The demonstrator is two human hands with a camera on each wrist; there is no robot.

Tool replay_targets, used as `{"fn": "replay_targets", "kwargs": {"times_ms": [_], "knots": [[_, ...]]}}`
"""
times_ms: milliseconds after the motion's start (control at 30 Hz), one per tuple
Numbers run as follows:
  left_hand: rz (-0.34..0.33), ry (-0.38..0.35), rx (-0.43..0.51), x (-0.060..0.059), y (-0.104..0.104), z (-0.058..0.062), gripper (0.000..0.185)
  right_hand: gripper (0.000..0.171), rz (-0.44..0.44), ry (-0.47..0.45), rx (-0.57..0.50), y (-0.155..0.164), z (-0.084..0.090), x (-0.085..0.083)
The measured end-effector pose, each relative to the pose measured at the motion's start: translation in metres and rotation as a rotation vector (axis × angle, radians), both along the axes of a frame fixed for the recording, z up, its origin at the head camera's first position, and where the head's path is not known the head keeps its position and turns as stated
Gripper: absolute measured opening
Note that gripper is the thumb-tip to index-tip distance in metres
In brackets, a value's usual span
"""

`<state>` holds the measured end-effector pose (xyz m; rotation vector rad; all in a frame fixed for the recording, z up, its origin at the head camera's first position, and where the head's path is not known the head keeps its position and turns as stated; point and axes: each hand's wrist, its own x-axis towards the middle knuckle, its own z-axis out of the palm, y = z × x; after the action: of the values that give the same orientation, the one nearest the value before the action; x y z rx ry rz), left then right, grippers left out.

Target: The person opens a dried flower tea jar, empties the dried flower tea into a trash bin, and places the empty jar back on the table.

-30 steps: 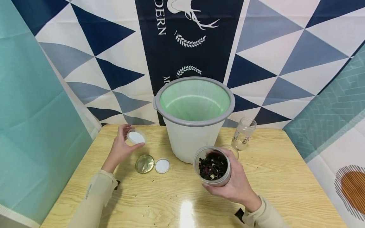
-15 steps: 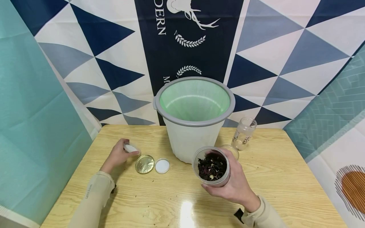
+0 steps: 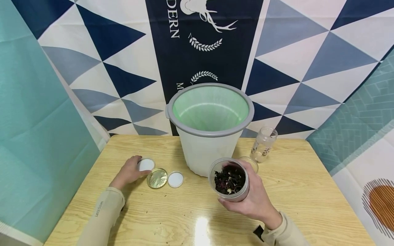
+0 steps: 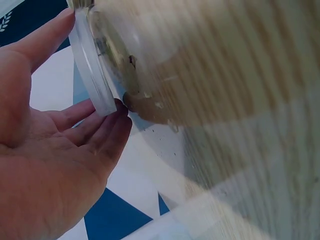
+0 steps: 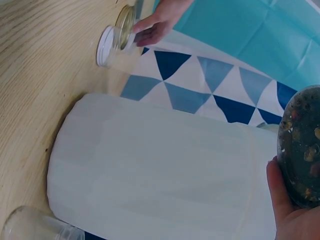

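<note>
My left hand (image 3: 127,172) holds a round clear-rimmed lid with a white face (image 3: 146,165) by its edge, low at the table's left side. In the left wrist view the thumb meets one side of that lid (image 4: 94,65) and the fingertips the other. A gold lid (image 3: 157,178) and a smaller white lid (image 3: 175,179) lie just to its right. My right hand (image 3: 258,200) grips a clear plastic jar (image 3: 217,167), raised and tipped so its open mouth faces the head camera. Dark dried leaves and petals (image 3: 230,179) sit inside it.
A white bucket (image 3: 209,150) with a grey rim and a pale green inside stands at the back middle. Right of it is an empty clear glass (image 3: 262,145) with a printed pattern. A clear disc (image 3: 251,163) lies partly hidden behind my right hand. Patterned cloth (image 3: 123,68) hangs behind.
My left hand has lowered the white-faced lid from above the table down beside the gold lid, tilting it on the way. The right hand and its jar have hardly moved.
</note>
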<state>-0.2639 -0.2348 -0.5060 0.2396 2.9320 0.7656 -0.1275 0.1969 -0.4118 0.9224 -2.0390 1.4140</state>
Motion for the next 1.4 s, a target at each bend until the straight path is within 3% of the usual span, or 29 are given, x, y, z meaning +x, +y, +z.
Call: {"fn": "replay_targets", "kwargs": {"times_ms": [533, 633, 700, 800, 967, 1033, 1133, 1267, 1333, 1400], "knots": [[-0.003, -0.018, -0.007, 0.004, 0.003, 0.002, 0.091, 0.096, -0.063, -0.024, 0.031, 0.004, -0.001, 0.000], [0.015, 0.037, -0.009, 0.003, 0.006, 0.002, 0.086, 0.097, -0.070, -0.033, 0.034, 0.005, -0.002, -0.001], [0.027, 0.135, -0.008, 0.002, 0.011, 0.006, 0.077, 0.098, -0.078, -0.038, 0.034, 0.006, -0.001, -0.002], [0.038, 0.371, 0.027, -0.001, 0.023, 0.030, 0.063, 0.097, -0.078, -0.016, 0.023, 0.008, 0.008, -0.007], [-0.040, 0.795, 0.220, -0.001, 0.062, 0.108, 0.048, 0.096, -0.077, 0.102, -0.034, 0.009, 0.049, -0.026], [-0.122, 0.910, 0.274, 0.001, 0.081, 0.137, 0.046, 0.097, -0.087, 0.129, -0.070, 0.011, 0.069, -0.032], [-0.269, 0.984, 0.304, 0.007, 0.112, 0.168, 0.052, 0.098, -0.145, 0.126, -0.107, 0.015, 0.095, -0.041], [-0.475, 0.998, 0.264, 0.010, 0.153, 0.184, 0.061, 0.101, -0.277, 0.076, -0.090, 0.023, 0.115, -0.054], [-0.547, 1.032, 0.215, 0.009, 0.170, 0.182, 0.061, 0.102, -0.312, 0.040, -0.072, 0.025, 0.118, -0.061], [-0.564, 1.106, 0.156, 0.007, 0.182, 0.175, 0.062, 0.101, -0.329, 0.008, -0.051, 0.028, 0.117, -0.067]]}}
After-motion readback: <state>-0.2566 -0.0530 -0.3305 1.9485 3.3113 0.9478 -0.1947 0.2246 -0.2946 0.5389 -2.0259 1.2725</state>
